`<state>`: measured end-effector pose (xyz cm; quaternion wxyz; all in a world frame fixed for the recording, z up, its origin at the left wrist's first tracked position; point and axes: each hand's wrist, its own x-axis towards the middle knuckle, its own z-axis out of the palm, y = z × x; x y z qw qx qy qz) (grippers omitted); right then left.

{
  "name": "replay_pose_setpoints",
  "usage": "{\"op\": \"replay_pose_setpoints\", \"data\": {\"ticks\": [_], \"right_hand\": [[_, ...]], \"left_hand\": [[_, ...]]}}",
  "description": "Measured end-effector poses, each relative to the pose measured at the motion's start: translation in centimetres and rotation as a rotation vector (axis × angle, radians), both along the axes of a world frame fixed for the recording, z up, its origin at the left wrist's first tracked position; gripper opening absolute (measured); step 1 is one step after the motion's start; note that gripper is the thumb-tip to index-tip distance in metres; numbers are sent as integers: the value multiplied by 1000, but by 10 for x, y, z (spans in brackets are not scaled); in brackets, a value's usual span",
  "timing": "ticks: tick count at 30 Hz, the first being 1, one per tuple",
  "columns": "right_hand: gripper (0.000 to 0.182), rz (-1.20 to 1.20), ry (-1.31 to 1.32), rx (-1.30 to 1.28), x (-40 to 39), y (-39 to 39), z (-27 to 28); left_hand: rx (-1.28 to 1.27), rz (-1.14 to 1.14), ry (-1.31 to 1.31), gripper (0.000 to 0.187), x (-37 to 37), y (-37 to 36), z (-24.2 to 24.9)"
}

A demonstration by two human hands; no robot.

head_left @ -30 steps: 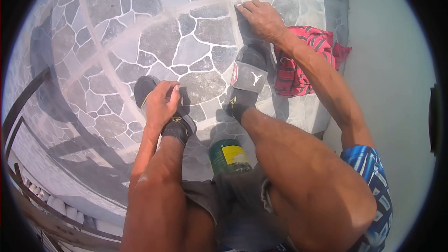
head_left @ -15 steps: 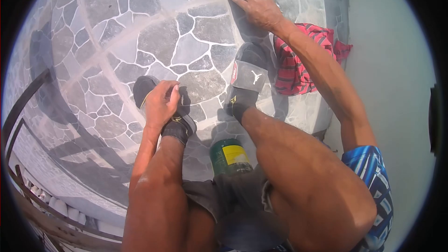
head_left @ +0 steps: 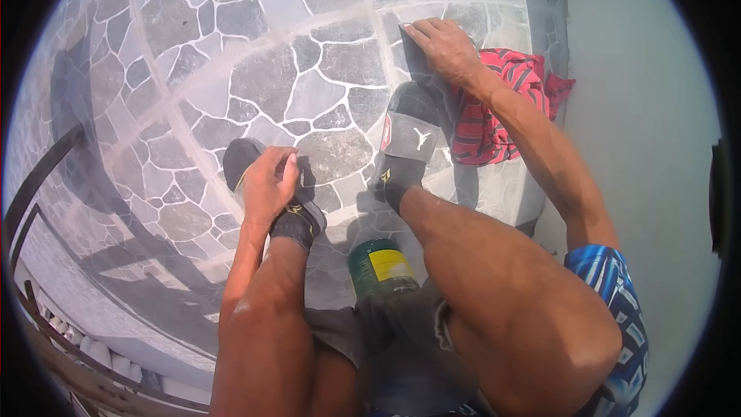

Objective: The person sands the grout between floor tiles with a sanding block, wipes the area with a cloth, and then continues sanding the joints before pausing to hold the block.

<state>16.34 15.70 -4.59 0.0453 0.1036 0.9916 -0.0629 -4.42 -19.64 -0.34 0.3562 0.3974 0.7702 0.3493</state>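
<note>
My right hand point(head_left: 446, 48) is low over the stone-patterned floor point(head_left: 266, 81), beyond the right foot. Its fingers are pressed together around something small at the fingertips that I cannot make out, with a dark patch below. My left hand point(head_left: 268, 185) is curled above the left sandal point(head_left: 243, 161), thumb pointing up; whatever it may hold is hidden. Beside my right wrist lies a red cloth with dark stripes point(head_left: 494, 127). The right sandal point(head_left: 409, 137) has a white figure on its strap.
Between the legs stands a green container point(head_left: 374, 266) with a yellow label. A pale wall point(head_left: 633, 139) rises on the right. Dark metal bars point(head_left: 38, 166) curve along the left edge. Shadows cross the floor at the left.
My right hand has moved slightly right and nearer to me in the view. The left hand keeps its curled pose. The whole scene has shifted slightly with the camera.
</note>
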Motion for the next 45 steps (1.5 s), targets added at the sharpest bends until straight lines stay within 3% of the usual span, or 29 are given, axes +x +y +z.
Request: {"op": "replay_pose_setpoints", "data": {"ticks": [12, 15, 21, 28, 35, 39, 45], "right_hand": [[31, -60, 85, 138, -23, 4, -14], [30, -56, 4, 106, -15, -3, -6], [40, -126, 41, 15, -23, 5, -3], [39, 50, 149, 70, 3, 9, -8], [37, 168, 127, 111, 12, 30, -8], [43, 52, 73, -37, -3, 41, -3], [44, 149, 40, -20, 6, 46, 0]], "left_hand": [[10, 18, -8, 10, 3, -2, -4], [29, -24, 57, 10, 0, -1, -1], [9, -8, 31, 10, 2, -2, -3], [-59, 27, -42, 10, 2, -1, 1], [-57, -16, -27, 12, -2, 3, 3], [-78, -9, -34, 11, 2, -4, -2], [10, -24, 28, 11, 1, 1, 1]]}}
